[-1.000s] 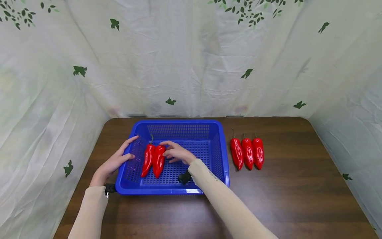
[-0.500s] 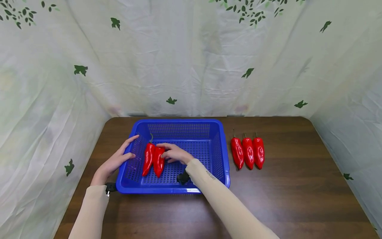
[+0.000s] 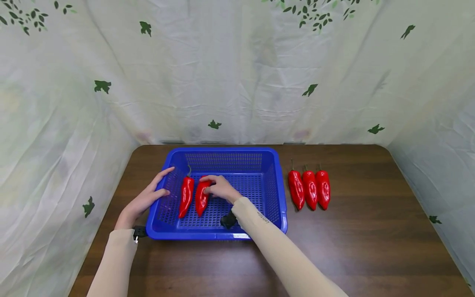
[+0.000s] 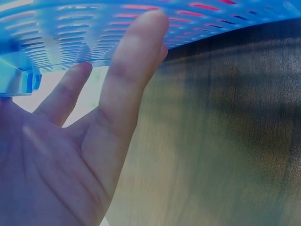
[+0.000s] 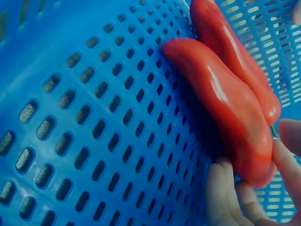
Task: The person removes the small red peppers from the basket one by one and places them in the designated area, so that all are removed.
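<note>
Two glossy red peppers lie in a blue plastic basket (image 3: 246,236). My right hand (image 3: 223,189) holds the stem end of the right pepper (image 3: 201,200) between thumb and fingers. In the right wrist view, fingertips (image 5: 221,188) sit at both sides of this pepper's blunt end. The left pepper (image 3: 186,197), its curled green stem toward the back, lies beside it with a narrow gap. My left hand (image 3: 142,202) rests at the basket's left side, thumb and index finger stretched over the rim. In the left wrist view its straight fingers lie along the slotted outer wall.
Three more red peppers (image 3: 309,189) lie in a row on the brown wooden table (image 3: 363,235), right of the basket. A white curtain with green leaf and bird prints (image 3: 237,74) hangs behind and at both sides.
My right hand has closed on the right pepper's stem end and shifted it slightly rightward, apart from the left pepper. The left hand stays at the basket's side.
</note>
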Tool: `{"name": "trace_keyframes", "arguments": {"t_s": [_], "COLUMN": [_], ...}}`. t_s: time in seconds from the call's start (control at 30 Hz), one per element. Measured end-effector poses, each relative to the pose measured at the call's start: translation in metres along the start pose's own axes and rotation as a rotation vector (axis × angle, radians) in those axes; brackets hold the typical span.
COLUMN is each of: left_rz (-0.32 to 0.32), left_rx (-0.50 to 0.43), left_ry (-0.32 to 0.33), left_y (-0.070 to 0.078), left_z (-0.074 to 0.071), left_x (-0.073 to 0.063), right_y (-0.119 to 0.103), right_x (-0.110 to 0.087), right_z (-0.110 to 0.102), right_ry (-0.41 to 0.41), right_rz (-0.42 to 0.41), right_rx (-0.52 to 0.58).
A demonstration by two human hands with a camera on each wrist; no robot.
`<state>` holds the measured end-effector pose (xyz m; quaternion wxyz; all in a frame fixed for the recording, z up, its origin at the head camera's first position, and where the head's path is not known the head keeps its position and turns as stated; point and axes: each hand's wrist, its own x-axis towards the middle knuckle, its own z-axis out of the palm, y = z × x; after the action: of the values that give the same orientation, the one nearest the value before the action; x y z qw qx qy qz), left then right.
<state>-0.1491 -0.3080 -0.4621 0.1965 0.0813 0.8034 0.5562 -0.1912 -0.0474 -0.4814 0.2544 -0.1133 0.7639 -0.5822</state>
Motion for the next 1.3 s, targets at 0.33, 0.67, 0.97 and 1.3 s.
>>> {"name": "trace_keyframes", "arguments": {"t_s": [0.33, 0.67, 0.97, 1.3], "left_rz": [-0.002, 0.012, 0.018, 0.022], "left_rx": [0.005, 0.006, -0.003, -0.004], "left_ry": [-0.001, 0.002, 0.002, 0.000], "left_y": [0.0002, -0.0009, -0.0013, -0.0017], "left_z": [-0.0001, 0.0005, 0.0004, 0.0004], "left_x": [0.0005, 0.0006, 0.0005, 0.0003], "right_y": [-0.0028, 0.0013, -0.0001, 0.0011], "right_x": [-0.0018, 0.0014, -0.0009, -0.0013], "right_z": [0.0008, -0.0008, -0.0010, -0.0006], "right_ry": [-0.043, 0.010, -0.045, 0.048], "right_rz": [0.018, -0.043, -0.056, -0.015], "right_rx": [-0.242, -0.166, -0.180, -0.065]}}
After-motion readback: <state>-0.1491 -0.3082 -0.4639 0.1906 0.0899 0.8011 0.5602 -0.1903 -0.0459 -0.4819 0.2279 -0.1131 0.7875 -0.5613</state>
